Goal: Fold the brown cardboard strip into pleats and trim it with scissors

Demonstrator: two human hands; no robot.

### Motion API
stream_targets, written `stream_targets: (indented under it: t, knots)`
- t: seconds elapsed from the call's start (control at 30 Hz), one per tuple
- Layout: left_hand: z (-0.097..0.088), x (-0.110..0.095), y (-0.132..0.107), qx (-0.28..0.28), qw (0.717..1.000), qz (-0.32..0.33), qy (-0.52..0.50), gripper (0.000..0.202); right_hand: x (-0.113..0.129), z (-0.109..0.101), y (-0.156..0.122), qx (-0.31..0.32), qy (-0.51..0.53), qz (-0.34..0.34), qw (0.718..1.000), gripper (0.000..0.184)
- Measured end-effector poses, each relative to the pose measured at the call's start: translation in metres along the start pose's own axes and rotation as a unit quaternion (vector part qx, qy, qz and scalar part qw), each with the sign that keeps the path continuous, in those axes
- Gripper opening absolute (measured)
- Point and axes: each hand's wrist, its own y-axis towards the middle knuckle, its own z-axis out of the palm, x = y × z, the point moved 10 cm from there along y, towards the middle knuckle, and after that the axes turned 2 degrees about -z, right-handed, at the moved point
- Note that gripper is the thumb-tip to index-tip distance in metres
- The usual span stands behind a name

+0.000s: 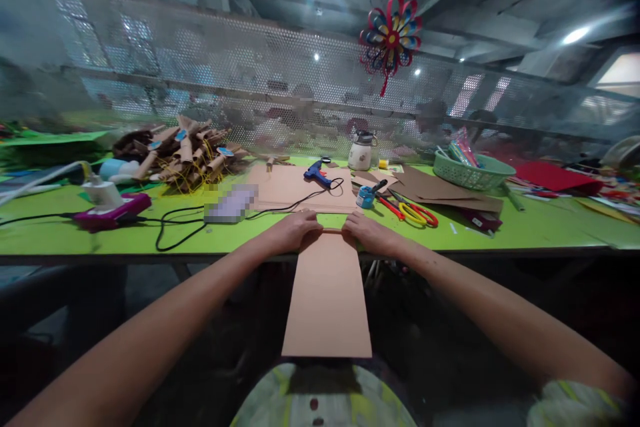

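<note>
A sheet of brown card [327, 300] hangs over the table's front edge toward my body, its far end turned over into a narrow roll or fold. My left hand [299, 228] grips the left end of that rolled edge, fingers closed. At the right end my right hand [364, 230] holds the same edge, also closed, fingertips partly hidden. Just beyond both hands lies a stack of brown card [280, 190], with a blue glue gun [319, 174] resting on it.
Right of the stack stand a small blue jar [365, 197] and scissors [415, 213]. A purple power strip [113, 211] with black cords lies left, before a pile of brown paper rolls [187, 153]. A green basket [473, 170] and a lidded container [361, 153] are farther back.
</note>
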Motion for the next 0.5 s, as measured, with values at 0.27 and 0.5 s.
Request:
stream_targets:
  t: [0.27,0.5]
  knots:
    - [-0.002,-0.015,-0.002,0.026,0.998,0.021,0.061,0.029,0.006,0.001,0.001,0.013,-0.074,-0.014,0.997,0.012]
    - [-0.003,-0.019,-0.001,0.031,0.996,0.018,0.076,0.029,0.017,0.002,0.0,0.044,-0.134,-0.033,0.99,0.01]
